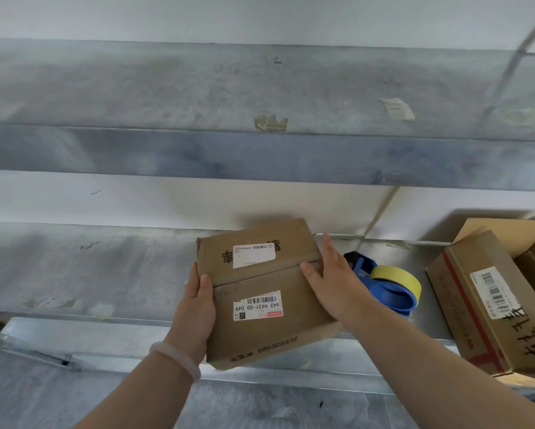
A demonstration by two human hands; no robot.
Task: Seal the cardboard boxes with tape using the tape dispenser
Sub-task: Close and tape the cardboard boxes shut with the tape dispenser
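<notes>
1. Lower metal shelf (pixel 89 274), spanning the whole width, grey and scuffed, carrying all the cartons and the tool.
2. Upper metal shelf (pixel 167 88) above, equally wide, with two torn tape scraps (pixel 270 121) stuck to its surface.
3. Cardboard box (pixel 260 280) at the middle, flaps closed along a visible seam, slightly tilted, near end jutting past the shelf's front edge, held between both hands.
4. Second carton (pixel 476 298) at the far right, red stripe and handwritten marks on top, leaning among other brown cartons; well apart from the held one.
5. Right hand (pixel 334 286), holding the held carton's right edge, thumb laid on top by the seam, other fingers along the side wall.
6. Left hand (pixel 198 308), gripping the left side, thumb on top, fingers wrapped round the edge.
7. Tape dispenser (pixel 393 300), blue, lying on the lower shelf just beside the right hand, untouched, loaded with a yellow tape roll (pixel 399 275).
8. Two white labels (pixel 257 305) on the held carton's top, one on each flap, barcodes printed.
9. Pale bracelet (pixel 176 356) round the left wrist.
</notes>
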